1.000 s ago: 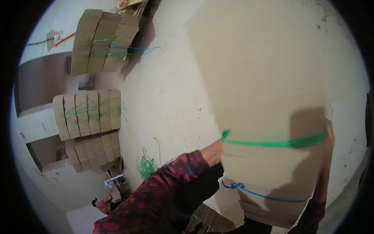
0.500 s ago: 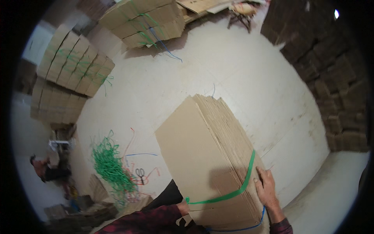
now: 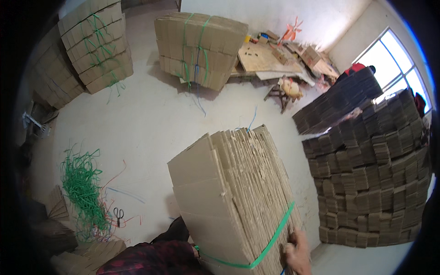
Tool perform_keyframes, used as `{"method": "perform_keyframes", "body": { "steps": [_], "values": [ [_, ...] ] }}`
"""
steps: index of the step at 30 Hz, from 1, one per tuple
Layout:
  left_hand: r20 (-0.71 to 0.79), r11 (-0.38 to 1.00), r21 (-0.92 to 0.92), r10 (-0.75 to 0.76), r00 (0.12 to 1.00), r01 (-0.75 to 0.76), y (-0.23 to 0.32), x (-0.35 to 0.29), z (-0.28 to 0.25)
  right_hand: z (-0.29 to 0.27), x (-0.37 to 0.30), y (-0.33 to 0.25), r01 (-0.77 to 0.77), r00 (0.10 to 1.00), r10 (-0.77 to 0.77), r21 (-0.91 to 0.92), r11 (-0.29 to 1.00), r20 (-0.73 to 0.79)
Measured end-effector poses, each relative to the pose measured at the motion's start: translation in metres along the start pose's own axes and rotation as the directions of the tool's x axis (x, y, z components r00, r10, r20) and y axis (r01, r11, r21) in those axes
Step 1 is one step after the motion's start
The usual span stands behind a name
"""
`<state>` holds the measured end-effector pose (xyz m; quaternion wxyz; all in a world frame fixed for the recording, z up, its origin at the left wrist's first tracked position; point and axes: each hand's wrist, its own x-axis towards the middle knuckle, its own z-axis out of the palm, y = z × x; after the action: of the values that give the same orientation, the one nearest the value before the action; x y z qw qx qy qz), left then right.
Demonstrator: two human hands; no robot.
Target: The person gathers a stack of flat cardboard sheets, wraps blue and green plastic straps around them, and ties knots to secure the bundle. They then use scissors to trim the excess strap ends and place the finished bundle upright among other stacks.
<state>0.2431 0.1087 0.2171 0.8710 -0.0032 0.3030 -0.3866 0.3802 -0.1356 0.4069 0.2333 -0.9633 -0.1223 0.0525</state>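
Observation:
A thick bundle of flat cardboard sheets (image 3: 250, 183) stands on edge in front of me, its layered edges on the right. Around its lower part runs a green strap (image 3: 275, 236), while a bit of blue strap (image 3: 252, 118) sticks up behind its far end. My right hand (image 3: 299, 252) grips the bundle's right side just below the green strap, fingers bent against the sheet edges. From the lower left my left arm in a dark red patterned sleeve (image 3: 153, 260) reaches to the bundle's left face; the fingers of that hand are hidden.
Left on the floor lie a tangled green strap pile (image 3: 82, 188) and black scissors (image 3: 118, 216). Tied cardboard stacks (image 3: 199, 50) stand at the back and far left. A tall cardboard wall (image 3: 366, 183) rises on the right. Beyond are a small stool (image 3: 284, 91) and wooden boards (image 3: 266, 59).
The view has tilted up and turned, bringing the window and back wall in. The bundle leans differently, showing more layered edges. My right hand's fingers have bent in against its side.

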Motion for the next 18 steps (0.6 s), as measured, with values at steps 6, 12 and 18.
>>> {"method": "perform_keyframes", "body": {
  "steps": [6,12,18],
  "values": [
    [0.096,0.996,-0.017,-0.086,0.992,0.088,0.074,-0.013,0.033,-0.036,0.068,0.049,-0.496,0.866,0.497,0.034,0.868,-0.058],
    [0.102,0.995,-0.053,-0.074,0.992,0.08,0.143,-0.03,0.067,-0.001,0.162,0.02,-0.21,0.977,0.208,-0.038,0.977,-0.053],
    [0.09,0.992,-0.021,0.124,0.988,-0.123,0.239,-0.032,0.123,-0.015,0.323,-0.045,0.095,0.994,-0.096,-0.021,0.995,-0.05]
  ]
}}
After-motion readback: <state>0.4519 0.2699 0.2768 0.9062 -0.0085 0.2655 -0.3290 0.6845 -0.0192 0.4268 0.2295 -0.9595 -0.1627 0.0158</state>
